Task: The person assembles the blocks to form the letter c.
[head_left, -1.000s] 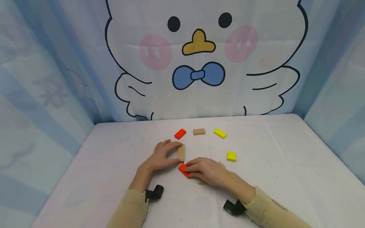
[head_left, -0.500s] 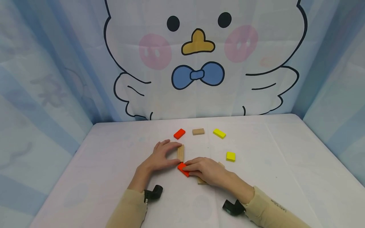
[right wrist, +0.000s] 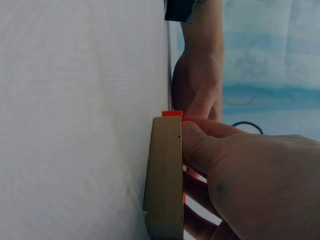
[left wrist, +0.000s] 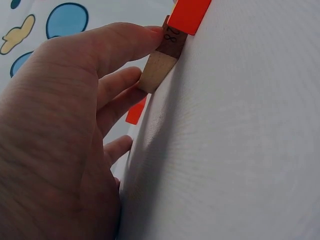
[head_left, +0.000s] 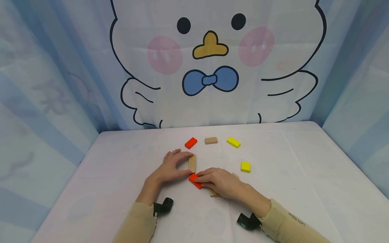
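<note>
My left hand (head_left: pixel 170 167) grips a plain wooden block (head_left: pixel 192 163) by its two ends, thumb at the near end and a fingertip at the far one. In the left wrist view, the darker end face of this wooden block (left wrist: pixel 158 70) bears a number. A red block (head_left: pixel 192 179) lies slantwise right at its near end. My right hand (head_left: pixel 222 182) pinches that red block from the right. Beneath the right hand, another wooden block (head_left: pixel 214 193) shows only in part; the right wrist view gives its long side (right wrist: pixel 165 175). One more wooden block (head_left: pixel 235 175) peeks out behind the hand.
Farther back on the white-covered table (head_left: pixel 136 145) lie a second red block (head_left: pixel 190 143), a wooden block (head_left: pixel 211 140) and a yellow block (head_left: pixel 233 142). Another yellow block (head_left: pixel 245 167) lies to the right. The blocks form a rough ring. A printed curtain (head_left: pixel 209 104) hangs behind the table.
The red block has edged slightly toward the near end of the wooden block. Both hands otherwise keep their places and their holds.
</note>
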`<move>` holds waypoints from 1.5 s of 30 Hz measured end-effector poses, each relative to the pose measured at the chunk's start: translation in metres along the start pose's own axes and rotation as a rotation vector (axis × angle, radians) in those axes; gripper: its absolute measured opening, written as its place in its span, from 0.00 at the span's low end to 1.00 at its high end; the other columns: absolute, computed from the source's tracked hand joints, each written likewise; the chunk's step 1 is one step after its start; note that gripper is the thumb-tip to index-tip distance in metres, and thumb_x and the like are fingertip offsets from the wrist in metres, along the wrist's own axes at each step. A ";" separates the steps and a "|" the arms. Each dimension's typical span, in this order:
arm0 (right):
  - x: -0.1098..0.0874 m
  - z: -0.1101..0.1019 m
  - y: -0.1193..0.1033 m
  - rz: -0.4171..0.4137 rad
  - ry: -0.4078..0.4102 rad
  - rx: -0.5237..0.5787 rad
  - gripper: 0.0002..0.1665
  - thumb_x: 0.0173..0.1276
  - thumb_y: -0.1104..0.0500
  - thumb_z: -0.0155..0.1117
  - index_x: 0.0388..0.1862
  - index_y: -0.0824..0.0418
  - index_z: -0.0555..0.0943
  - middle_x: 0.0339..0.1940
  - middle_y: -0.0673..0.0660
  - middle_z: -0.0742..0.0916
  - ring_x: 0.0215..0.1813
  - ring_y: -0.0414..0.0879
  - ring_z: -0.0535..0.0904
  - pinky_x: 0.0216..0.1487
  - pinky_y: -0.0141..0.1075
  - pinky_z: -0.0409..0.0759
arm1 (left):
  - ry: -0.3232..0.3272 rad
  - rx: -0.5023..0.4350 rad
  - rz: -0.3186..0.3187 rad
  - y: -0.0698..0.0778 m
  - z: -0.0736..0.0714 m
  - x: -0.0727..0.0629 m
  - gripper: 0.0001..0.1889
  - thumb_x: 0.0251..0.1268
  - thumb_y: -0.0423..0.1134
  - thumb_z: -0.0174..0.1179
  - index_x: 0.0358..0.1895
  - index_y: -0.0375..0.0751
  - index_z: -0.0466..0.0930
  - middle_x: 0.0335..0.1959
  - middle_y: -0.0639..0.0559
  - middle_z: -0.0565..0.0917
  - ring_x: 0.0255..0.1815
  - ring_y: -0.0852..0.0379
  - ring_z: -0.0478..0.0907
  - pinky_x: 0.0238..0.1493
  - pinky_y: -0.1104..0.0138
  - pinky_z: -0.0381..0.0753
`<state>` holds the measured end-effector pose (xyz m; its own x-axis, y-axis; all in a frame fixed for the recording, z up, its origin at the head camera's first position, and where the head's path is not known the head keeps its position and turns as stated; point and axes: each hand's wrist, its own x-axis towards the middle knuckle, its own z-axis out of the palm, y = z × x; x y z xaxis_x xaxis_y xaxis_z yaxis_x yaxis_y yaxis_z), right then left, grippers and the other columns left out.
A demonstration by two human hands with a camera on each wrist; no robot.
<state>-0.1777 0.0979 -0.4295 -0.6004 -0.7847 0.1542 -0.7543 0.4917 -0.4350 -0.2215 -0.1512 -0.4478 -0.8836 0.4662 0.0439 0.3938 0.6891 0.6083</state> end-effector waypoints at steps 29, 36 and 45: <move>-0.006 -0.010 0.007 0.088 -0.011 0.067 0.22 0.74 0.55 0.65 0.65 0.54 0.82 0.64 0.52 0.82 0.66 0.49 0.77 0.65 0.47 0.74 | 0.000 0.006 0.005 0.000 -0.001 0.000 0.32 0.62 0.51 0.67 0.70 0.50 0.74 0.71 0.52 0.72 0.78 0.41 0.51 0.76 0.41 0.36; -0.015 -0.016 0.007 0.126 -0.019 0.083 0.22 0.72 0.52 0.67 0.63 0.54 0.83 0.64 0.51 0.82 0.66 0.49 0.76 0.66 0.49 0.73 | -0.004 0.010 -0.004 0.000 0.001 0.000 0.32 0.62 0.51 0.67 0.70 0.50 0.75 0.71 0.53 0.73 0.78 0.42 0.51 0.76 0.42 0.35; -0.031 -0.021 0.012 0.143 -0.020 0.069 0.20 0.70 0.49 0.69 0.59 0.53 0.85 0.59 0.47 0.84 0.62 0.47 0.77 0.64 0.47 0.75 | 0.006 0.021 -0.006 0.002 0.000 0.000 0.32 0.62 0.52 0.67 0.70 0.50 0.74 0.71 0.52 0.73 0.78 0.41 0.52 0.76 0.41 0.36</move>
<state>-0.1737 0.1356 -0.4204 -0.6947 -0.7160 0.0686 -0.6408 0.5727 -0.5113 -0.2204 -0.1503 -0.4463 -0.8876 0.4584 0.0450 0.3933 0.7035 0.5920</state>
